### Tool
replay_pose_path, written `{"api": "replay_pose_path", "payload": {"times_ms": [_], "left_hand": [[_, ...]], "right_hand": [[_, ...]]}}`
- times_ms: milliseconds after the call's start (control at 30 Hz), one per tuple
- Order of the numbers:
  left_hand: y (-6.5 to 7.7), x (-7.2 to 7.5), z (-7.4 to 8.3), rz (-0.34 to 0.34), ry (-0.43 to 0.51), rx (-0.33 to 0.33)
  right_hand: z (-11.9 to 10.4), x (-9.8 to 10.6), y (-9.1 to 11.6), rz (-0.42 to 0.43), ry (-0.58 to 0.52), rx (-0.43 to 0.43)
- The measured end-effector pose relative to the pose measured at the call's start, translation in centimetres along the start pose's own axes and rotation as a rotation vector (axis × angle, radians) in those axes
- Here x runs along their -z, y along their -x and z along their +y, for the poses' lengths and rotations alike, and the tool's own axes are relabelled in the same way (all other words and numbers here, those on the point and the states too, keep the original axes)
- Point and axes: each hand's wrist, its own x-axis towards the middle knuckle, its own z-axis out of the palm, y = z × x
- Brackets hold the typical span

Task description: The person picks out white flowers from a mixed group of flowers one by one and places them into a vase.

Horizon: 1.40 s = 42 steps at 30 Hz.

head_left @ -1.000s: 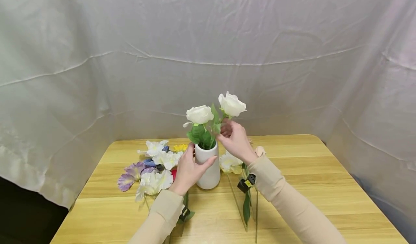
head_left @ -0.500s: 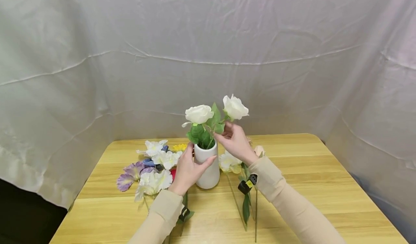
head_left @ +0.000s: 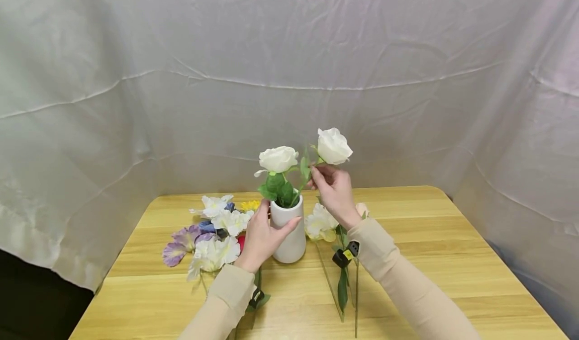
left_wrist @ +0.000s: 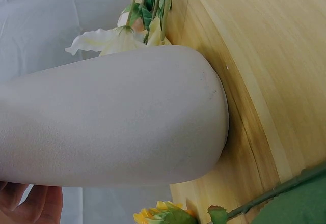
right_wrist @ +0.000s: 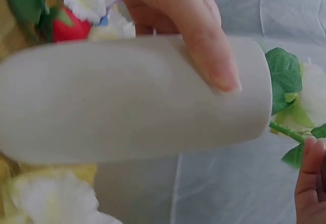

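Observation:
A white vase (head_left: 290, 242) stands upright on the wooden table in the head view. My left hand (head_left: 264, 237) grips its upper part, thumb across the front and fingers round the left side. One white rose (head_left: 278, 159) with green leaves stands in the vase, leaning left. Above and right of the mouth, my right hand (head_left: 336, 191) pinches the stem of a second white rose (head_left: 334, 146). That rose's green stem (right_wrist: 286, 131) runs from the fingertips into the vase mouth in the right wrist view. The lower stems are hidden inside the vase.
Left of the vase lie several artificial flowers: white blooms (head_left: 214, 254), a purple one (head_left: 183, 244), and a yellow one (head_left: 250, 206). To its right lie a white-and-yellow flower (head_left: 320, 225) and a pale pink bloom (head_left: 362, 209). A grey curtain (head_left: 289, 78) hangs behind the table.
My right hand has shifted slightly right, and the rose it holds has swung right with it, away from the other rose. My left hand and the vase stay in place.

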Motion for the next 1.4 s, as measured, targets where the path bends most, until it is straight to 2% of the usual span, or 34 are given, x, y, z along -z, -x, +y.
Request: {"api": "replay_pose_path", "payload": {"times_ms": [100,233,533,833,1067,1267,1400], "left_hand": [[0.0,0.0,0.0,0.002,-0.005,-0.001],[0.1,0.0,0.0,-0.004,-0.007,0.008],[0.0,0.0,0.2,-0.008,-0.004,0.021],[0.0,0.0,0.2,-0.014,-0.009,0.023],[0.0,0.0,0.1,-0.011,-0.014,0.024],[0.0,0.0,0.1,-0.015,-0.01,0.023],[0.1,0.0,0.1,-0.02,-0.005,0.02]], "right_hand": [[-1.7,-0.1,0.0,0.015,0.091,0.054],[-2.1,-0.3,-0.1,-0.022,0.145,0.037],[-1.7,-0.4,-0.4,-0.105,0.107,-0.09],[-2.1,-0.6,-0.4,-0.156,0.125,-0.031],[-2.3,-0.8,-0.5,-0.14,0.138,-0.001],[-2.3,-1.0,-0.2,-0.099,0.155,-0.004],[-2.4,-1.1,-0.3,-0.117,0.113,-0.042]]}}
